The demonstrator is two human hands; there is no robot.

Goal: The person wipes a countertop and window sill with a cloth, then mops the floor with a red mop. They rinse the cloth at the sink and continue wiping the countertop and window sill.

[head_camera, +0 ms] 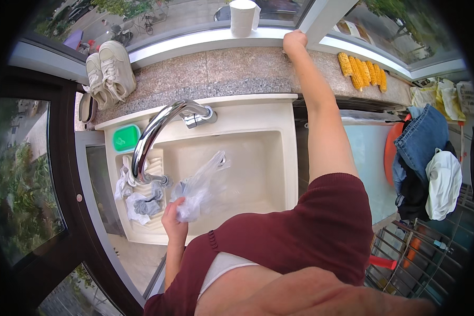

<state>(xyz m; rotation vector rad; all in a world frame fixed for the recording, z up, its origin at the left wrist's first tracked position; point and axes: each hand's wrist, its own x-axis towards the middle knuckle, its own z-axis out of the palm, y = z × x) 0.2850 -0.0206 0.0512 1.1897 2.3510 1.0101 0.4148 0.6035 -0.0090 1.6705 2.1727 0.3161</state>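
Note:
A crumpled clear plastic bag (pixel 203 185) is held by my left hand (pixel 175 217) over the left part of a cream laundry sink (pixel 256 170). Something bluish shows inside the bag. My right arm reaches far out to the window frame, where my right hand (pixel 295 40) is curled at the sill; its fingertips are hidden, so whether it grips something does not show. Left of the bag, white and grey cloths (pixel 148 203) lie on the sink's ridged washboard. A chrome faucet (pixel 154 126) arches over it, beside a green soap box (pixel 126 138).
White lace-up shoes (pixel 112 73) stand on the stone ledge (pixel 221 69) at left. A paper roll (pixel 243 17) stands on the sill; several corn cobs (pixel 361 71) lie at right. Jeans (pixel 424 138) and other clothes are heaped at far right, above a metal rack (pixel 410 252).

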